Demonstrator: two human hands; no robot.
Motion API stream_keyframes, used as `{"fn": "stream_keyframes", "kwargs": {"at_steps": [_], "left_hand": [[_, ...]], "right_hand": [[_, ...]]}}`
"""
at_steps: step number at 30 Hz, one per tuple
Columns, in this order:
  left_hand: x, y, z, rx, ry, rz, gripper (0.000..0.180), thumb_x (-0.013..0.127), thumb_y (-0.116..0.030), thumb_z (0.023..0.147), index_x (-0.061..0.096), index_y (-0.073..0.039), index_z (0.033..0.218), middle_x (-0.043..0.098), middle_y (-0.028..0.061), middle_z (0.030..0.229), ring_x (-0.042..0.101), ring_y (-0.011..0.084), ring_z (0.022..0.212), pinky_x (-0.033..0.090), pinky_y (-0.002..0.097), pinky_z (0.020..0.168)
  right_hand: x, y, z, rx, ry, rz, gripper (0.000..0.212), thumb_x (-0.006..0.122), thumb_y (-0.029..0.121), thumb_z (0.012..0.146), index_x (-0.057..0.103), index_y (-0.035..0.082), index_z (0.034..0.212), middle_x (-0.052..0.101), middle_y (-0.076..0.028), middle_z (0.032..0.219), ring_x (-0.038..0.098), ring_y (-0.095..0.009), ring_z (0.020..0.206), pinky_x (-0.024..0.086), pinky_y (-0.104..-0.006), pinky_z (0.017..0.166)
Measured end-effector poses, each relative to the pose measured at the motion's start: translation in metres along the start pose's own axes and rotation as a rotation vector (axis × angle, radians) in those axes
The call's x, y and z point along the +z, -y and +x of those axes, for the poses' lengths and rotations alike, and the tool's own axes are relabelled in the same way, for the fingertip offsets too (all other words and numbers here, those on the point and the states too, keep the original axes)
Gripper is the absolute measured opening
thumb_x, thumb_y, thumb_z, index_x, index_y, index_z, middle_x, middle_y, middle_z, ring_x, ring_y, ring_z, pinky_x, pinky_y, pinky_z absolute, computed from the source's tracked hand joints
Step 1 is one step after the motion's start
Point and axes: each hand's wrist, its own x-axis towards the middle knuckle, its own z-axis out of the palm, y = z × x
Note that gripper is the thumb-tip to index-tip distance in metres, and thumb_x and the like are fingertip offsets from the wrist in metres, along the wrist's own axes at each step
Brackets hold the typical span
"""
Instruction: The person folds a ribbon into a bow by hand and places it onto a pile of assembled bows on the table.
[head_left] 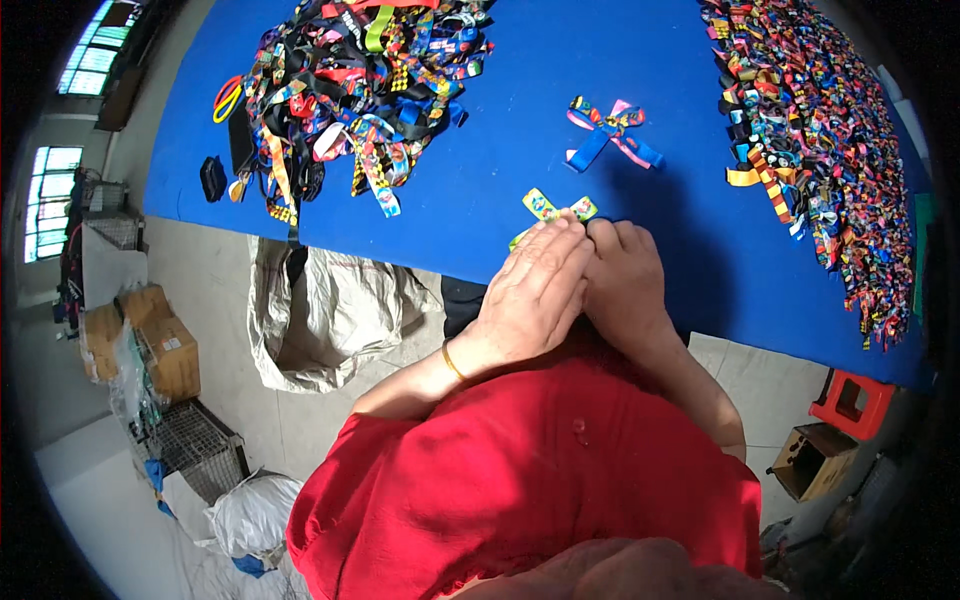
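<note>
Windows (52, 205) glow at the room's far left, well apart from the left hand (535, 280). Nearer on that side, a pale sack (365, 310) stands open on the floor, left of the left wrist and below the tabletop's edge. On the blue tabletop (480, 225), a tangled heap of patterned straps (350, 90) lies ahead of that hand and to its left.

Just in front of the left fingertips is a green patterned ribbon (540, 203), partly covered by them. Its visible ends make a crossed shape: one arm slants away to the left, another away to the right, and a bit of a third shows left of the fingers. The left hand is the nearer, laid over it with fingers stretched out and close together; whether it pinches the ribbon cannot be told.

Touching it on the right, the right hand (628, 270) has its fingers curled inward, their grip hidden. Ahead of it lies a pink and blue crossed ribbon (612, 133), clear of both hands. Well to its right spreads a dense pile of small colourful ribbons (815, 150).
</note>
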Motion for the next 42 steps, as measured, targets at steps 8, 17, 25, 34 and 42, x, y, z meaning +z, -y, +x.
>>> {"fn": "stream_keyframes", "kwargs": {"at_steps": [8,17,25,34,42], "left_hand": [[0.014,0.030,-0.020,-0.061,0.153,0.126,0.066,0.073,-0.015,0.092,0.048,0.004,0.151,0.051,0.0247,0.153,0.048,0.0400,0.145,0.034,0.0558,0.123],[0.020,0.040,-0.024,-0.010,0.129,0.151,0.065,0.077,-0.015,0.084,0.058,0.002,0.144,0.052,0.0221,0.155,0.049,0.0380,0.146,0.036,0.0565,0.121],[0.020,0.038,-0.019,-0.022,0.124,0.199,0.058,0.073,-0.016,0.084,0.064,0.000,0.139,0.058,0.0201,0.149,0.055,0.0359,0.140,0.039,0.0558,0.118],[0.023,0.034,-0.017,-0.046,0.069,0.308,0.051,0.071,-0.020,0.085,0.068,0.000,0.133,0.063,0.0173,0.141,0.059,0.0310,0.136,0.039,0.0535,0.119],[0.027,0.031,-0.015,-0.026,0.015,0.324,0.048,0.066,-0.011,0.082,0.070,0.000,0.128,0.068,0.0189,0.134,0.064,0.0334,0.129,0.040,0.0545,0.118]], "right_hand": [[-0.003,0.006,0.001,0.057,0.030,-0.050,0.044,0.060,0.018,0.090,0.067,0.006,0.131,0.055,-0.005,0.095,0.056,-0.023,0.085,0.048,-0.0390,0.078],[-0.013,0.008,0.001,0.171,0.013,0.071,0.048,0.068,0.020,0.087,0.066,0.008,0.134,0.058,-0.005,0.098,0.059,-0.024,0.089,0.049,-0.0409,0.083],[-0.031,-0.002,-0.022,0.134,0.120,0.169,0.051,0.076,0.018,0.083,0.067,0.013,0.133,0.066,-0.004,0.123,0.063,-0.024,0.112,0.046,-0.0442,0.103],[-0.032,-0.025,-0.049,0.046,0.129,0.200,0.041,0.077,0.015,0.083,0.074,0.013,0.124,0.070,-0.002,0.132,0.063,-0.023,0.123,0.044,-0.0463,0.110],[-0.026,-0.027,-0.053,0.024,0.066,0.208,0.034,0.075,0.014,0.087,0.074,0.011,0.121,0.071,-0.004,0.131,0.065,-0.025,0.120,0.046,-0.0481,0.107]]}}
